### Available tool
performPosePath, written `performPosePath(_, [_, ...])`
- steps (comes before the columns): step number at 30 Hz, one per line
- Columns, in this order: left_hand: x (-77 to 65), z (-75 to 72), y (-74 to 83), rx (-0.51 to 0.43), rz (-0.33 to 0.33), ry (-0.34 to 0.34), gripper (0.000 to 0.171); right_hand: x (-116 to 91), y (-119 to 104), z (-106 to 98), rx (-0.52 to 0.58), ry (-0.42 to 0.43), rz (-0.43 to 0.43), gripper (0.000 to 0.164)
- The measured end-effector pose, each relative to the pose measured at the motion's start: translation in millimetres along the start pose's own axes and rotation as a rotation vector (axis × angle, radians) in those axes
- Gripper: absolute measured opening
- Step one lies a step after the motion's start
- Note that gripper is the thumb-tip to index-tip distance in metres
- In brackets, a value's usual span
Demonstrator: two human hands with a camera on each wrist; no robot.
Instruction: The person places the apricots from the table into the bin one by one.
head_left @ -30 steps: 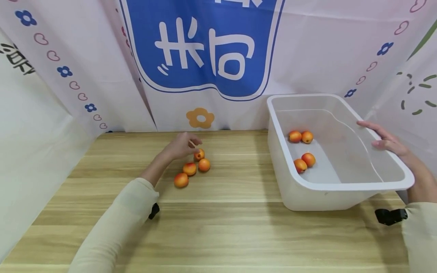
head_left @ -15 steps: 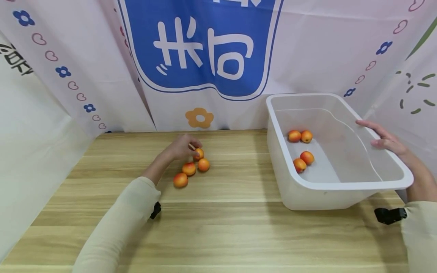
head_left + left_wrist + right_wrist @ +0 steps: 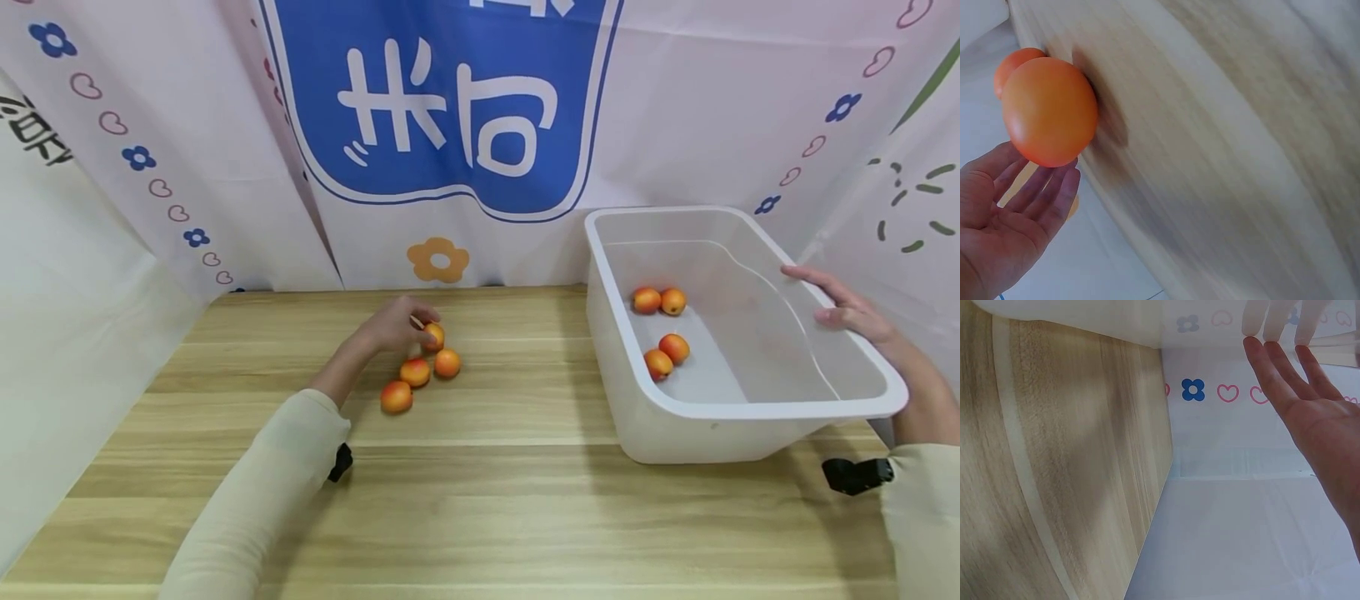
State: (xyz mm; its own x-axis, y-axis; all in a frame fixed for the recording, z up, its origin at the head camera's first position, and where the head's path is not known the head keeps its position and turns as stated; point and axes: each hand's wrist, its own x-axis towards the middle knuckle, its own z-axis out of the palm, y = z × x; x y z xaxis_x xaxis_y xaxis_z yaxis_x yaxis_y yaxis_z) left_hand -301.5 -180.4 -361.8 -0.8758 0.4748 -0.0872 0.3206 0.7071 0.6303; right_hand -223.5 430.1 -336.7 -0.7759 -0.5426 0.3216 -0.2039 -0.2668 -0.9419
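Note:
At the back of the table, my left hand (image 3: 397,323) pinches the farthest orange-red, apricot-like fruit (image 3: 435,337) between thumb and fingers. Close beside it lie several matching fruits: one fruit (image 3: 447,363) to the front right, another fruit (image 3: 416,372) nearer me, and the nearest fruit (image 3: 397,397). The left wrist view shows a large fruit (image 3: 1050,112) in front of my fingers. On the right stands a white translucent bin (image 3: 705,410) with several such fruits (image 3: 674,348) inside. My right hand (image 3: 858,312) rests on its right rim; in the right wrist view, straight fingers (image 3: 1272,375) touch the outer wall.
The bin stands on the right part of the wood-grain table (image 3: 480,517), near the back. A printed cloth (image 3: 525,242) hangs right behind the table's back edge, and more cloth closes off both sides. Black wrist devices (image 3: 857,475) sit by the sleeves.
My left fingers have closed round the farthest fruit, which has shifted very slightly left with the hand. My right hand and the bin look unchanged.

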Motion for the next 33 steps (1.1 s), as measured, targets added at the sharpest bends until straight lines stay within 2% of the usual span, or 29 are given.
performPosePath(8, [1.1, -3.7, 9.5, -0.087, 0.025, 0.093, 0.036, 1, 2, -2, -0.025, -0.027, -0.03, 0.085])
performPosePath(12, [2.2, -4.3, 17.2, -0.09, 0.034, 0.13, 0.031, 1, 2, -3, -0.011, -0.04, -0.033, 0.085])
performPosePath(16, [3.6, -3.5, 24.8, -0.119, 0.021, 0.139, 0.028, 1, 2, -4, 0.008, -0.055, -0.03, 0.086])
performPosePath(22, [8.1, -0.8, 34.7, -0.273, 0.01, 0.137, 0.033, 2, 2, -6, 0.01, -0.077, -0.028, 0.086])
performPosePath(26, [11.2, 1.3, 42.5, -0.327, 0.025, 0.144, 0.037, 3, 2, -7, 0.007, -0.095, -0.037, 0.086])
performPosePath(33, [14.0, 5.7, 58.8, -0.435, 0.061, 0.156, 0.033, 0, 1, 0, -0.027, 0.001, 0.0, 0.081])
